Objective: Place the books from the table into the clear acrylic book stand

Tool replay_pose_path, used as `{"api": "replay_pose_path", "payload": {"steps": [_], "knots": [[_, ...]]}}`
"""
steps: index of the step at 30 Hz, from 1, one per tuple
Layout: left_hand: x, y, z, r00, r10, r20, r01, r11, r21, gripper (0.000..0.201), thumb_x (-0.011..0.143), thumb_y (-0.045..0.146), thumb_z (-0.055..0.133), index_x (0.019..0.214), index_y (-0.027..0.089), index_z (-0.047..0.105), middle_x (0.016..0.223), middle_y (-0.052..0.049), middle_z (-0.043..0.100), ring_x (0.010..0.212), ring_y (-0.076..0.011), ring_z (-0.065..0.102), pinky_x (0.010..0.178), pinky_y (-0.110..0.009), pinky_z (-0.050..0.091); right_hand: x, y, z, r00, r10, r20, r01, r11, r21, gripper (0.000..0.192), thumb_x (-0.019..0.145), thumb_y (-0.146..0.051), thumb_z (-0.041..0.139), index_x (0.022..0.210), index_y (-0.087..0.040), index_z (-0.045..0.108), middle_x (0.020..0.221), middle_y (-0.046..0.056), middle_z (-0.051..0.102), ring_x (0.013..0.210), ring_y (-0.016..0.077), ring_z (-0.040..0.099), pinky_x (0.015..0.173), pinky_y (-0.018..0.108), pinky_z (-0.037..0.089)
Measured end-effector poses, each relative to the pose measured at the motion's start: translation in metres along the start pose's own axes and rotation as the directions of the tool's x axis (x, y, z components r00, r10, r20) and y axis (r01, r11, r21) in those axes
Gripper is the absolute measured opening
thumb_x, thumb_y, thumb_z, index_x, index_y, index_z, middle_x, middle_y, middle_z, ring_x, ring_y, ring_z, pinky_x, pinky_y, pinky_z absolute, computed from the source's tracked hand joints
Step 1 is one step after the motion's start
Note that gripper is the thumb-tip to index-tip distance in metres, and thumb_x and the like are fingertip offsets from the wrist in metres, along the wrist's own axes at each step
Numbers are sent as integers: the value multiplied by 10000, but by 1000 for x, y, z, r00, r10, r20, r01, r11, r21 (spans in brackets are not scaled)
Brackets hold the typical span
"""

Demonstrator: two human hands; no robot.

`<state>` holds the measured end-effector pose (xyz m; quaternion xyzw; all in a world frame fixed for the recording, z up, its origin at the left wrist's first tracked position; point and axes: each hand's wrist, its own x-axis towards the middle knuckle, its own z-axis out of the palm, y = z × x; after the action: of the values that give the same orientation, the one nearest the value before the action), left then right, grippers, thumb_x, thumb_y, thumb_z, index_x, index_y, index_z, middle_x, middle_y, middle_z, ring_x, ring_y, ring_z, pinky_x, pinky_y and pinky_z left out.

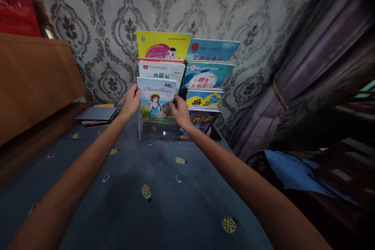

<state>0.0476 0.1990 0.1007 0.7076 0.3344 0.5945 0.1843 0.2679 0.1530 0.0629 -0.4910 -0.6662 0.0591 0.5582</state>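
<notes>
A light blue book with a girl on its cover [156, 101] stands upright in the left column of a clear tiered book rack [159, 134]. My left hand [131, 101] grips its left edge, thumb toward the front. At its right edge, my right hand [179, 111] closes with fingers and thumb. Right behind it rises a white book [159, 71], with a yellow book [164, 45] farther back. The rack's front left tier, below the held book, shows its bare clear plastic. How far down the held book's lower edge sits in its tier I cannot tell.
The rack's right column holds several books, among them a blue one [215, 49] and a dark purple one [203, 119]. A patterned blue cloth [125, 199] covers the table. Dark flat books [96, 114] lie at left beside a wooden panel [38, 86]. A curtain [281, 78] hangs at right.
</notes>
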Motion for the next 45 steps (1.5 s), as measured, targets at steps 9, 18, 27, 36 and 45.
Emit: {"api": "replay_pose_path", "payload": {"steps": [9, 18, 27, 36, 45], "knots": [[-22, 6, 6, 998, 38, -43, -25, 961, 276, 164, 909, 207, 472, 1065, 218, 524, 999, -69, 660, 964, -241, 628, 903, -346, 472, -16, 7, 8, 997, 79, -10, -79, 966, -247, 99, 857, -214, 484, 917, -214, 562, 894, 62, 602, 850, 227, 550, 821, 342, 457], [-29, -10, 10, 1000, 22, -14, -16, 938, 346, 141, 934, 277, 415, 1004, 206, 515, 1047, -144, 688, 1014, -291, 657, 896, -387, 483, -22, 12, 13, 993, 120, -17, -119, 950, -290, 145, 868, -207, 456, 954, -193, 573, 920, 94, 637, 872, 239, 590, 814, 337, 466], [-27, -8, 12, 999, -24, -36, 35, 936, 351, 133, 926, 272, 434, 972, 216, 546, 1006, -114, 697, 979, -268, 655, 885, -377, 487, -23, 10, 18, 988, 129, -84, -148, 944, -296, 380, 890, -179, 439, 1259, -135, 518, 1101, 152, 641, 1028, 279, 599, 920, 396, 480], [-26, -13, 14, 997, -23, -69, 50, 905, 423, 143, 931, 288, 426, 912, 224, 553, 963, -114, 667, 986, -278, 629, 901, -389, 477, -24, 8, 23, 988, 137, -77, -155, 918, -365, 278, 906, -145, 424, 1104, -173, 617, 1044, 138, 631, 965, 275, 603, 900, 376, 478], [-26, -15, 15, 998, -22, -51, 44, 877, 479, 193, 955, 273, 390, 923, 208, 569, 951, -119, 674, 960, -277, 635, 874, -382, 482, -25, 8, 29, 988, 139, -62, -152, 908, -392, 319, 905, -101, 390, 1132, -158, 607, 1022, 142, 665, 952, 264, 612, 854, 363, 476]]}}
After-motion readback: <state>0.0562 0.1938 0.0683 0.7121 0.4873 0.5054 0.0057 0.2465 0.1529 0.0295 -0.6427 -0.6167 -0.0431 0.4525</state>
